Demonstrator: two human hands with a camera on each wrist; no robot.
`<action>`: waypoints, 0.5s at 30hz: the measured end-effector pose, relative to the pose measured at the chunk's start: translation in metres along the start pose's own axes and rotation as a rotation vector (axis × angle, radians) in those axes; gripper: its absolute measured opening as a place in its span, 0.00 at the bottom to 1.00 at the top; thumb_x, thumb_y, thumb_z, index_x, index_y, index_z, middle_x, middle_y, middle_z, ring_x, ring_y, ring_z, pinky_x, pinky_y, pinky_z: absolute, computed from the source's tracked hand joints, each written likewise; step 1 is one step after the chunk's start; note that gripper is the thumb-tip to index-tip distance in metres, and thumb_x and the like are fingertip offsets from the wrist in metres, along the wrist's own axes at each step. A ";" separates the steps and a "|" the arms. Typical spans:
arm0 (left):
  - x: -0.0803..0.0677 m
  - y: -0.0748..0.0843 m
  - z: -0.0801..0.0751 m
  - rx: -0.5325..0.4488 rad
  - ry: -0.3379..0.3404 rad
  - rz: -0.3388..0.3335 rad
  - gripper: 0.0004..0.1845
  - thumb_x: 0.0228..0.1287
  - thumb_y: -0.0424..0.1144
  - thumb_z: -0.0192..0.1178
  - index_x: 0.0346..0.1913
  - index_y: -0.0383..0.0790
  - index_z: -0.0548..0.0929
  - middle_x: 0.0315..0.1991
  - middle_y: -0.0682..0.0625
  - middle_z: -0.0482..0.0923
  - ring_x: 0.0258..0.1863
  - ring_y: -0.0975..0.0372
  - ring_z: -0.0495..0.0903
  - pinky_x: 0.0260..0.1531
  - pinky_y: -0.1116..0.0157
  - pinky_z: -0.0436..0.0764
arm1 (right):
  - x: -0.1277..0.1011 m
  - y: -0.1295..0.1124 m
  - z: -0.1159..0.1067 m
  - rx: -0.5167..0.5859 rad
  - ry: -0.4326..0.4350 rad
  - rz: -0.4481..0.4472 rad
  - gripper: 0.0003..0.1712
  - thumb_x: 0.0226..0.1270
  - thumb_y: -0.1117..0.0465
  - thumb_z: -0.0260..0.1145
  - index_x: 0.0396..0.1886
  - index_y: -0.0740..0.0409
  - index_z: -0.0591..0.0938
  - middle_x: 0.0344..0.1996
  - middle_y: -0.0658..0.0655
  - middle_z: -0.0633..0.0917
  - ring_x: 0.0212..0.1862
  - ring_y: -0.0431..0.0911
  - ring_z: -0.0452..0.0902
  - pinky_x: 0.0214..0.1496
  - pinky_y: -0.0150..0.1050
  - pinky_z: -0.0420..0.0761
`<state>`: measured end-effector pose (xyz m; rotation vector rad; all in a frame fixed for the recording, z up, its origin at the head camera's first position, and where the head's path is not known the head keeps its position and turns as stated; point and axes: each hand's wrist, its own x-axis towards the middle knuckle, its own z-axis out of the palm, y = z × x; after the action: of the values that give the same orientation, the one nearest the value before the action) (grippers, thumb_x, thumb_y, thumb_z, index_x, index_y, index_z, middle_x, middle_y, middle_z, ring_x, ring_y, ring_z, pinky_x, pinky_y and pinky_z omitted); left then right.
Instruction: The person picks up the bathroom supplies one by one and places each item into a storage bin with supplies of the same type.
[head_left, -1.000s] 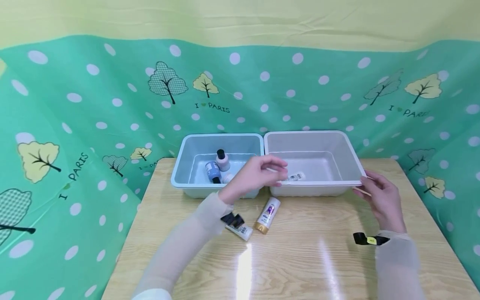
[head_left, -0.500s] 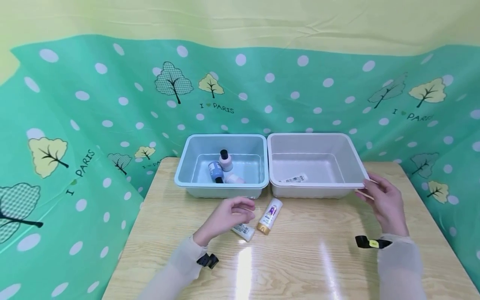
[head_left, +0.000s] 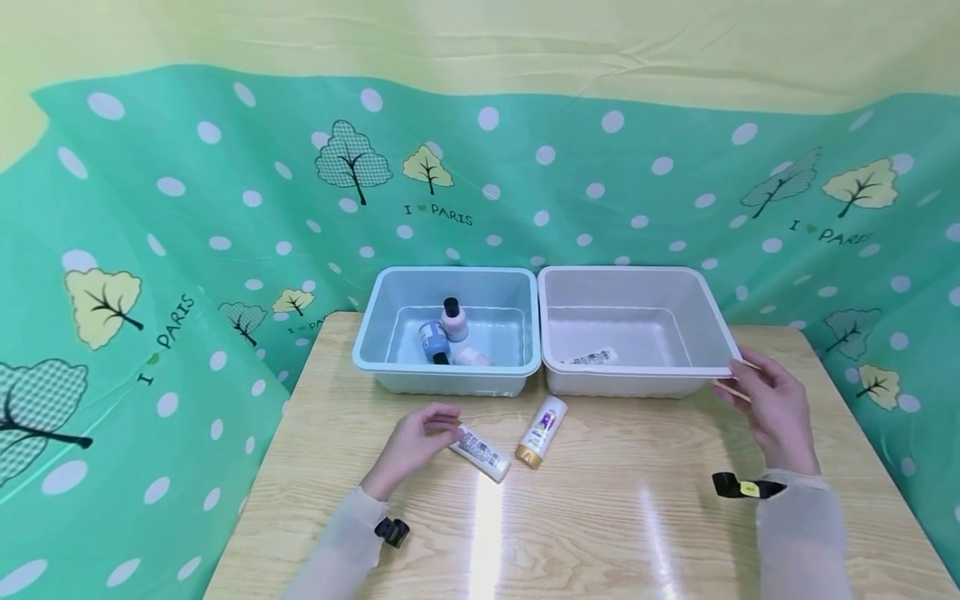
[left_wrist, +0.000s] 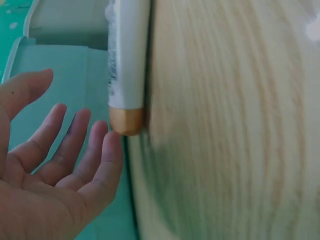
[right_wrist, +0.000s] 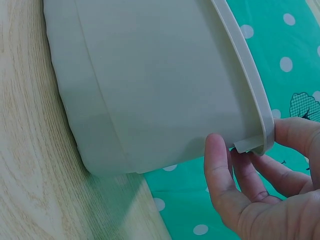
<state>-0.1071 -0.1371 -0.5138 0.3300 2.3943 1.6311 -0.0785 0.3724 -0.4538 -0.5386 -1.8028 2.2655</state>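
Observation:
In the head view my left hand [head_left: 414, 446] is by the gold-capped end of a white tube [head_left: 482, 453] lying on the table. The left wrist view has its fingers loosely bent and spread at the gold cap [left_wrist: 126, 121]; whether a fingertip touches it I cannot tell. My right hand [head_left: 776, 412] pinches the front right corner of the grey bin [head_left: 637, 370], thumb on the rim and fingers beneath, as the right wrist view confirms. To the right of the tube lies a white bottle [head_left: 542, 432] with a gold cap.
A light blue bin [head_left: 442, 368] stands left of the grey one. It holds a blue bottle [head_left: 432, 338] and a pinkish bottle [head_left: 453, 322] with black caps, plus another pale item [head_left: 471, 357]. A white tube [head_left: 594, 357] lies in the grey bin. Behind hangs a green dotted cloth [head_left: 562, 192].
My left hand has moved from the front left corner of the grey bin down and left to the tube's end. My right hand still holds the bin's corner.

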 end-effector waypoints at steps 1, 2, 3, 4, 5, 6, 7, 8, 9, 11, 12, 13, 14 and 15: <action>0.000 -0.003 -0.001 0.015 0.010 -0.005 0.21 0.61 0.34 0.72 0.55 0.32 0.82 0.51 0.40 0.83 0.50 0.50 0.83 0.51 0.58 0.82 | 0.000 0.000 0.000 -0.002 0.000 0.001 0.34 0.68 0.59 0.70 0.71 0.62 0.70 0.50 0.53 0.79 0.42 0.42 0.85 0.44 0.38 0.84; 0.000 -0.005 -0.002 0.027 0.015 -0.013 0.21 0.60 0.34 0.72 0.56 0.33 0.82 0.51 0.41 0.83 0.51 0.49 0.82 0.53 0.56 0.81 | 0.000 0.000 0.000 -0.006 0.003 0.004 0.34 0.68 0.59 0.70 0.71 0.62 0.70 0.50 0.53 0.78 0.42 0.42 0.85 0.44 0.38 0.84; 0.000 -0.006 -0.002 0.048 0.013 -0.025 0.22 0.59 0.35 0.72 0.57 0.34 0.81 0.52 0.42 0.82 0.52 0.49 0.81 0.54 0.54 0.80 | 0.000 0.000 0.000 -0.009 0.004 0.006 0.35 0.68 0.59 0.70 0.71 0.62 0.70 0.50 0.53 0.78 0.42 0.42 0.85 0.44 0.38 0.84; 0.000 -0.008 -0.003 0.068 0.007 -0.037 0.24 0.59 0.35 0.73 0.58 0.35 0.81 0.54 0.43 0.82 0.53 0.48 0.80 0.55 0.51 0.79 | 0.001 0.000 0.000 -0.014 0.006 0.010 0.35 0.68 0.58 0.70 0.71 0.61 0.70 0.50 0.53 0.78 0.42 0.42 0.84 0.45 0.38 0.84; 0.000 -0.008 -0.004 0.086 -0.004 -0.045 0.26 0.58 0.35 0.73 0.59 0.35 0.80 0.55 0.43 0.81 0.55 0.47 0.79 0.56 0.50 0.79 | 0.001 0.000 0.000 -0.014 0.008 0.014 0.35 0.68 0.58 0.70 0.71 0.61 0.70 0.50 0.52 0.78 0.42 0.41 0.84 0.45 0.38 0.84; 0.001 -0.009 -0.005 0.099 -0.019 -0.054 0.28 0.57 0.36 0.74 0.61 0.36 0.79 0.57 0.43 0.80 0.55 0.47 0.79 0.56 0.49 0.78 | 0.000 0.000 0.000 -0.010 0.010 0.018 0.35 0.67 0.58 0.70 0.71 0.61 0.70 0.50 0.52 0.78 0.42 0.42 0.84 0.45 0.38 0.84; 0.001 -0.009 -0.006 0.106 -0.038 -0.062 0.29 0.57 0.35 0.74 0.62 0.36 0.78 0.59 0.42 0.79 0.56 0.46 0.78 0.57 0.49 0.78 | 0.000 0.000 0.000 -0.012 0.012 0.022 0.36 0.67 0.58 0.71 0.71 0.61 0.70 0.50 0.52 0.78 0.41 0.41 0.84 0.45 0.38 0.84; 0.001 -0.009 -0.006 0.115 -0.056 -0.069 0.31 0.56 0.35 0.75 0.64 0.36 0.77 0.60 0.42 0.78 0.57 0.46 0.78 0.57 0.49 0.78 | 0.000 0.000 0.000 -0.011 0.014 0.026 0.36 0.67 0.58 0.71 0.72 0.61 0.70 0.50 0.52 0.78 0.41 0.41 0.85 0.45 0.39 0.84; 0.002 -0.009 -0.007 0.129 -0.073 -0.072 0.32 0.56 0.36 0.75 0.65 0.36 0.76 0.61 0.42 0.77 0.57 0.46 0.77 0.57 0.50 0.78 | 0.000 0.000 0.000 -0.010 0.015 0.029 0.36 0.67 0.58 0.71 0.72 0.60 0.69 0.50 0.52 0.78 0.41 0.41 0.85 0.45 0.39 0.84; 0.004 -0.009 -0.007 0.144 -0.111 -0.071 0.35 0.56 0.35 0.75 0.67 0.35 0.74 0.62 0.40 0.76 0.58 0.46 0.77 0.56 0.50 0.78 | 0.000 0.000 0.000 -0.006 0.019 0.033 0.37 0.66 0.58 0.71 0.72 0.60 0.69 0.50 0.52 0.78 0.41 0.41 0.85 0.44 0.39 0.85; 0.005 -0.009 -0.006 0.151 -0.132 -0.060 0.36 0.55 0.33 0.75 0.67 0.34 0.74 0.62 0.39 0.75 0.57 0.46 0.77 0.55 0.51 0.79 | 0.000 0.000 0.000 -0.006 0.018 0.034 0.37 0.66 0.58 0.71 0.72 0.60 0.69 0.50 0.52 0.78 0.41 0.41 0.85 0.44 0.39 0.85; 0.006 -0.009 -0.006 0.157 -0.155 -0.044 0.37 0.54 0.32 0.75 0.67 0.33 0.73 0.61 0.38 0.75 0.55 0.47 0.78 0.54 0.50 0.80 | 0.001 0.000 0.000 -0.010 0.018 0.033 0.37 0.67 0.57 0.71 0.72 0.60 0.70 0.50 0.51 0.78 0.41 0.41 0.85 0.44 0.39 0.85; 0.007 -0.010 -0.005 0.167 -0.176 -0.026 0.38 0.53 0.30 0.75 0.68 0.31 0.72 0.60 0.36 0.75 0.54 0.47 0.78 0.53 0.51 0.80 | 0.001 0.000 0.000 -0.005 0.019 0.033 0.37 0.66 0.58 0.71 0.72 0.60 0.70 0.50 0.52 0.78 0.41 0.41 0.85 0.44 0.39 0.85; 0.008 -0.010 -0.004 0.182 -0.193 -0.007 0.39 0.52 0.28 0.75 0.68 0.31 0.71 0.60 0.36 0.75 0.53 0.48 0.78 0.53 0.51 0.80 | 0.001 0.000 0.001 -0.001 0.020 0.032 0.37 0.66 0.58 0.71 0.72 0.60 0.70 0.50 0.52 0.78 0.40 0.41 0.85 0.43 0.39 0.85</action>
<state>-0.1162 -0.1419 -0.5218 0.4862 2.3955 1.3146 -0.0794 0.3723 -0.4533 -0.5923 -1.7988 2.2716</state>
